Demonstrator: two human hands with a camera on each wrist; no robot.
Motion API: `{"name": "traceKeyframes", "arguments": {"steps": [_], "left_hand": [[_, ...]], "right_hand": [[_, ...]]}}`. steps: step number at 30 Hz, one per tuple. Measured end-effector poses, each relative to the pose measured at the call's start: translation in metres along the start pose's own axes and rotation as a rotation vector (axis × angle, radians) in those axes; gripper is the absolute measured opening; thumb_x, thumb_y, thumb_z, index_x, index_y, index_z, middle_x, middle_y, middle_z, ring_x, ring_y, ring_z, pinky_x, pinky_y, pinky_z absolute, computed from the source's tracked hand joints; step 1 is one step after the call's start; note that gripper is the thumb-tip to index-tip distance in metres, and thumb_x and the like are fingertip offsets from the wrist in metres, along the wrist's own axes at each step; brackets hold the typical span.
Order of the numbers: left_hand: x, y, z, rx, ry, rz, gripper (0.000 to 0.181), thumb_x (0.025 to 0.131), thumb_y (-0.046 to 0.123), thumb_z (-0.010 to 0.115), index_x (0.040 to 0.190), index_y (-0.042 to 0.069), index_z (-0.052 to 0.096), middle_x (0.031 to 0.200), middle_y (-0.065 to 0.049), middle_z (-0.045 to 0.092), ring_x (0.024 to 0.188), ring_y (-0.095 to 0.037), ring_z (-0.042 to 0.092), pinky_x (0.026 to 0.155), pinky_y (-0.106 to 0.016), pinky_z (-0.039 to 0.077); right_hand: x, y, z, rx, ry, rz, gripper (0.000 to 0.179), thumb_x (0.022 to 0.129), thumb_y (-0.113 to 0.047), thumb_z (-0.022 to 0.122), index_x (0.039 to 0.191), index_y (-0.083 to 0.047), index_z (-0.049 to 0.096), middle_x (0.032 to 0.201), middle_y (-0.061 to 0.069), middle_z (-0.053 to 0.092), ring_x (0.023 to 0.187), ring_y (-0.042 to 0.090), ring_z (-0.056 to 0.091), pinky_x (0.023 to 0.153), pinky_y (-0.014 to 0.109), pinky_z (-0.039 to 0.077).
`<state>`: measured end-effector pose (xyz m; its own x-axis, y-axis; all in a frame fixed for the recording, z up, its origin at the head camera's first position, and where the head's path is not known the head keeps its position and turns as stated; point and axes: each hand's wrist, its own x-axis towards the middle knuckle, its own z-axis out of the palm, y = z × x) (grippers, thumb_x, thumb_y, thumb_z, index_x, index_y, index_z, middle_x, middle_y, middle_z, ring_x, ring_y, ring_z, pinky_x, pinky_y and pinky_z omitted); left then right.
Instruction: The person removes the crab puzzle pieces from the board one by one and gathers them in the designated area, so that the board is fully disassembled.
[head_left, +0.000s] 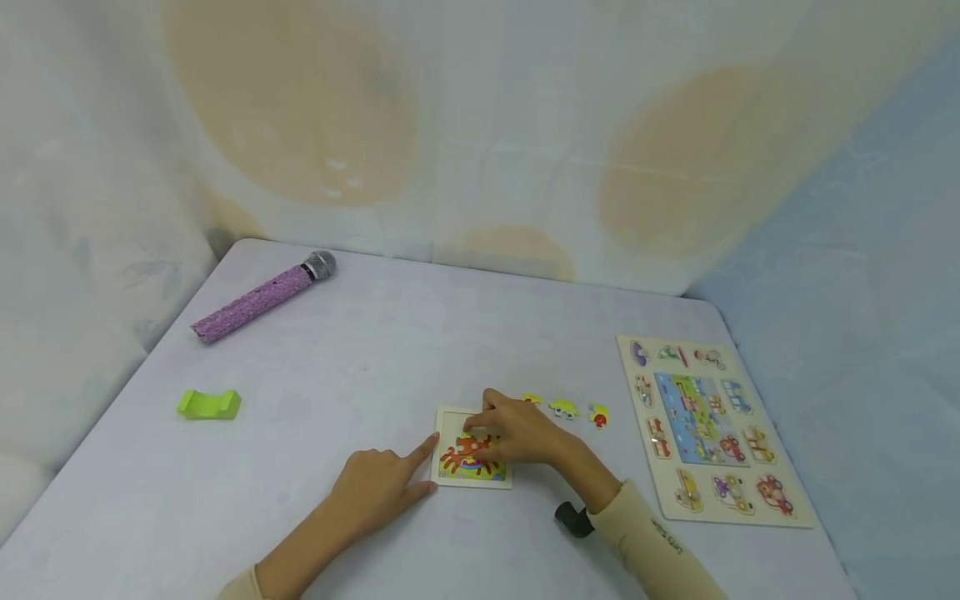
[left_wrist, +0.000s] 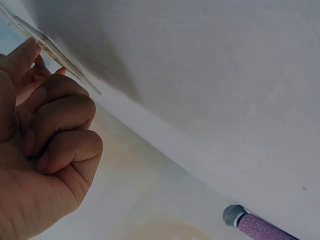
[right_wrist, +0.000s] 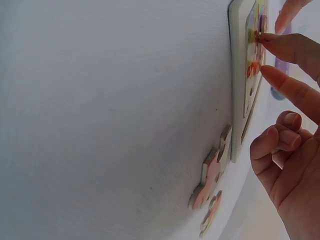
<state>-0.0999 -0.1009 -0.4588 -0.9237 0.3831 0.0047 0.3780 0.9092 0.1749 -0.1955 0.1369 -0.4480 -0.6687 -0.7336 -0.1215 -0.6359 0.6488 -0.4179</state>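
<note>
A small square wooden jigsaw tray (head_left: 443, 421) lies near the table's front, its lower part filled with a red crab picture (head_left: 461, 458); pale base shows at its upper left. My left hand (head_left: 375, 490) touches the tray's left edge with index finger and thumb spread along it. In the left wrist view its other fingers (left_wrist: 70, 117) are folded in. Over the tray's right side, my right hand (head_left: 523, 429) touches the puzzle with thumb and index fingertips held apart. Beyond that hand lie loose jigsaw pieces, including a yellow-green one (head_left: 564, 408) and a red-and-yellow one (head_left: 598, 416).
A larger wooden picture puzzle board (head_left: 652, 483) lies at the right. At the back left is a purple glittery microphone (head_left: 258, 304), with a bright green block (head_left: 210, 405) nearer. A black object (head_left: 573, 520) shows beside the right wrist. Fabric walls surround the table.
</note>
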Motion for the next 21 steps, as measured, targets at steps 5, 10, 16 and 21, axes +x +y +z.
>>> {"name": "traceKeyframes", "arguments": {"steps": [5,10,16,21], "left_hand": [[0.002,0.002,0.001,-0.022,-0.034,-0.001,0.063,0.088,0.055,0.066,0.142,0.023,0.056,0.048,0.005,0.035,0.048,-0.010,0.026,0.048,-0.027,0.028],[0.004,0.005,0.005,-0.010,-0.046,-0.004,0.065,0.089,0.057,0.064,0.142,0.021,0.056,0.049,0.005,0.035,0.049,-0.010,0.023,0.048,-0.027,0.025],[0.004,0.006,0.009,0.026,-0.004,0.010,0.061,0.090,0.054,0.065,0.139,0.018,0.058,0.049,0.006,0.034,0.048,-0.009,0.022,0.045,-0.025,0.024],[0.004,0.008,0.010,0.031,0.008,-0.002,0.061,0.088,0.053,0.067,0.138,0.019,0.060,0.049,0.005,0.036,0.048,-0.009,0.027,0.046,-0.026,0.027]], "right_hand": [[0.001,0.001,0.003,-0.005,0.004,0.018,0.045,0.081,-0.034,0.080,0.122,-0.017,0.073,0.089,-0.007,0.043,0.072,0.007,0.041,0.062,0.019,0.033],[0.003,-0.001,0.006,-0.069,0.030,-0.012,0.046,0.080,-0.039,0.080,0.119,-0.015,0.073,0.088,-0.008,0.041,0.070,0.005,0.041,0.060,0.017,0.033],[0.005,-0.002,0.008,-0.120,0.075,-0.050,0.045,0.078,-0.039,0.080,0.115,-0.013,0.075,0.087,-0.007,0.041,0.069,0.004,0.040,0.057,0.016,0.032],[-0.002,0.003,0.004,-0.106,0.134,-0.024,0.046,0.076,-0.039,0.082,0.113,-0.013,0.075,0.088,-0.005,0.044,0.071,0.004,0.042,0.059,0.015,0.036]]}}
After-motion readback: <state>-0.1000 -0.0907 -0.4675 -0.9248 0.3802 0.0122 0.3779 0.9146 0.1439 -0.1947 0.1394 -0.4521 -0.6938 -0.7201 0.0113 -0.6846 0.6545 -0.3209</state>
